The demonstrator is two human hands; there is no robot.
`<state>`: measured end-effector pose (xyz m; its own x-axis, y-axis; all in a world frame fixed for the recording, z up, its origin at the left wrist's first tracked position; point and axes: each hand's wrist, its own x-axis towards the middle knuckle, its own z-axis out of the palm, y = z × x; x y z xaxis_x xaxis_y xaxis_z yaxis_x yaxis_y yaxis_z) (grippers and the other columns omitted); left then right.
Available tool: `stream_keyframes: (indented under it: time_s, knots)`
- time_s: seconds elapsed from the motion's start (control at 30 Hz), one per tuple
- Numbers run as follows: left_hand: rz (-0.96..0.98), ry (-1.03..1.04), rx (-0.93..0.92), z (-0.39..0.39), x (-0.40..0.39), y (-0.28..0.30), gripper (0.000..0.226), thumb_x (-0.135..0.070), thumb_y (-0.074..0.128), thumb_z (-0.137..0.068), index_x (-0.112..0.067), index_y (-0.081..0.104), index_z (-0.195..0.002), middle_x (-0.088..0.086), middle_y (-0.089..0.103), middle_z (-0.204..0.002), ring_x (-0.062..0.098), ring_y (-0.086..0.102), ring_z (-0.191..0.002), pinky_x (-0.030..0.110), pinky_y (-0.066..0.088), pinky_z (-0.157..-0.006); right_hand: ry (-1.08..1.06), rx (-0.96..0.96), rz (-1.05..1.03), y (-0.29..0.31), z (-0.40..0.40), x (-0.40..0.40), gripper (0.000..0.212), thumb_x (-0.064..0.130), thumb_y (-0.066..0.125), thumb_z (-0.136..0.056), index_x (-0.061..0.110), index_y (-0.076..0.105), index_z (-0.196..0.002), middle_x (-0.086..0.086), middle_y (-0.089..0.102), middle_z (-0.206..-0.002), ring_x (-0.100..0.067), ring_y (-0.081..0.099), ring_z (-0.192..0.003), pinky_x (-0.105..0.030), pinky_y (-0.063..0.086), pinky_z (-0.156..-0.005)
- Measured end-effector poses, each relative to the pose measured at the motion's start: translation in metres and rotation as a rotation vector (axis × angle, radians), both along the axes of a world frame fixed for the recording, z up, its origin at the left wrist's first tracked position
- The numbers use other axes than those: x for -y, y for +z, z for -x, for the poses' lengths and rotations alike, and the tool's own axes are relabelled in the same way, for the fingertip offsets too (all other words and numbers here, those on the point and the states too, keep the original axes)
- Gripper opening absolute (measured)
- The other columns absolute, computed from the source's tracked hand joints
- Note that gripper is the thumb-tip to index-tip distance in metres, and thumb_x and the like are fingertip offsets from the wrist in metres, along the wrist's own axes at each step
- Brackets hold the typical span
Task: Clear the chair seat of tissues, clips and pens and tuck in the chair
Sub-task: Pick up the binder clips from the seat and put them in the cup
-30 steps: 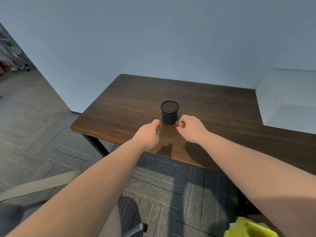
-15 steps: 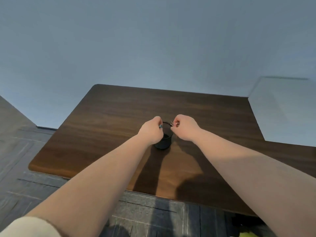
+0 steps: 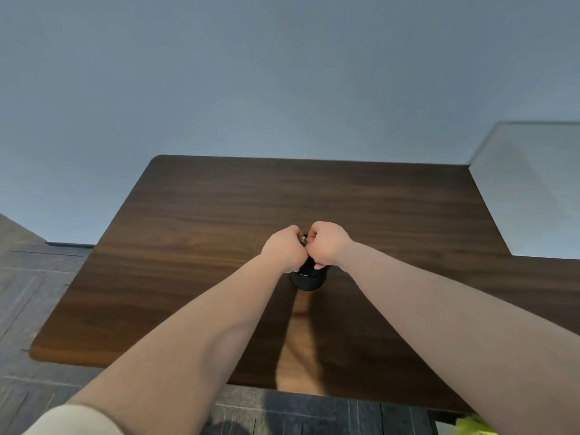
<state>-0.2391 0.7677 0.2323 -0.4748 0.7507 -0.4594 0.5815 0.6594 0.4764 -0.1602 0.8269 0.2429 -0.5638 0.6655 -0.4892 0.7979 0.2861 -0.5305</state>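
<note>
Black pen cup (image 3: 307, 279) at frame centre sits under both hands, left hand (image 3: 284, 251) and right hand (image 3: 328, 244) each clenched, the right pinching a binder clip (image 3: 303, 239) that could miss the rim and bounce across the surface (image 3: 219, 246).

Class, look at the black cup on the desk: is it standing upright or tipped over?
Upright: the black cup stands on its base on the desk, rim facing up beneath both hands.
</note>
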Motion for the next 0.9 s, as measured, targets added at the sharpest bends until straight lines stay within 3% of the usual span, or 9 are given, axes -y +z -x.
stream_keyframes:
  time_s: [0.17, 0.33, 0.43, 0.5, 0.63, 0.73, 0.9]
  knots:
    - [0.034, 0.017, 0.051, 0.001, -0.006, -0.002, 0.027, -0.009, 0.044, -0.084, -0.011, 0.051, -0.110, 0.013, 0.065, -0.089, 0.029, 0.066, -0.083, 0.033, 0.050, -0.062, 0.001, 0.036, -0.013, -0.003, 0.003, -0.007, 0.008, 0.007, 0.048, -0.089, 0.012, 0.049, -0.094, -0.009, 0.060, -0.094, -0.026, 0.065, -0.066, -0.029, 0.054, -0.060]
    - [0.051, -0.007, 0.057, -0.001, -0.010, -0.005, 0.031, -0.011, 0.052, -0.082, -0.010, 0.050, -0.113, 0.011, 0.062, -0.092, 0.030, 0.066, -0.094, 0.039, 0.056, -0.079, 0.034, 0.074, -0.032, -0.007, 0.002, -0.015, 0.016, 0.003, 0.056, -0.085, 0.008, 0.059, -0.100, -0.011, 0.064, -0.100, -0.024, 0.066, -0.081, -0.036, 0.059, -0.082]
    - [0.034, -0.043, -0.004, 0.000, -0.010, -0.008, 0.035, -0.012, 0.055, -0.082, -0.011, 0.050, -0.117, 0.009, 0.062, -0.106, 0.025, 0.056, -0.090, 0.033, 0.049, -0.073, 0.066, 0.088, -0.059, -0.010, 0.002, -0.016, 0.034, 0.002, 0.062, -0.082, 0.008, 0.058, -0.115, -0.012, 0.062, -0.116, -0.026, 0.063, -0.102, -0.039, 0.057, -0.089]
    - [0.024, -0.058, -0.030, 0.003, -0.010, -0.009, 0.034, -0.014, 0.059, -0.082, -0.011, 0.052, -0.115, 0.006, 0.062, -0.110, 0.022, 0.051, -0.088, 0.030, 0.046, -0.071, 0.087, 0.076, -0.082, -0.014, 0.000, -0.016, 0.036, 0.004, 0.064, -0.081, 0.008, 0.057, -0.115, -0.011, 0.059, -0.118, -0.026, 0.060, -0.104, -0.037, 0.056, -0.089]
    - [-0.014, -0.061, -0.070, 0.006, -0.011, -0.007, 0.023, -0.015, 0.062, -0.079, -0.012, 0.055, -0.101, 0.004, 0.059, -0.100, 0.021, 0.052, -0.087, 0.029, 0.046, -0.071, 0.151, 0.048, -0.151, -0.018, -0.002, -0.014, 0.028, 0.014, 0.069, -0.078, 0.010, 0.055, -0.102, -0.009, 0.062, -0.113, -0.021, 0.050, -0.090, -0.032, 0.049, -0.083]
    - [-0.064, -0.022, -0.052, 0.007, -0.013, -0.005, 0.014, -0.017, 0.063, -0.078, -0.014, 0.053, -0.089, 0.001, 0.058, -0.094, 0.021, 0.053, -0.084, 0.029, 0.044, -0.069, 0.154, 0.018, -0.167, -0.020, -0.003, -0.014, 0.024, 0.010, 0.067, -0.076, 0.013, 0.049, -0.092, -0.011, 0.064, -0.111, -0.025, 0.056, -0.093, -0.034, 0.050, -0.082]
    - [-0.121, -0.010, 0.017, 0.005, -0.015, -0.002, 0.026, -0.016, 0.066, -0.077, -0.009, 0.059, -0.101, 0.004, 0.060, -0.099, 0.022, 0.056, -0.085, 0.033, 0.050, -0.073, 0.182, 0.004, -0.146, -0.019, -0.008, -0.013, 0.045, 0.004, 0.069, -0.076, 0.009, 0.054, -0.117, -0.012, 0.060, -0.115, -0.029, 0.059, -0.104, -0.035, 0.051, -0.084]
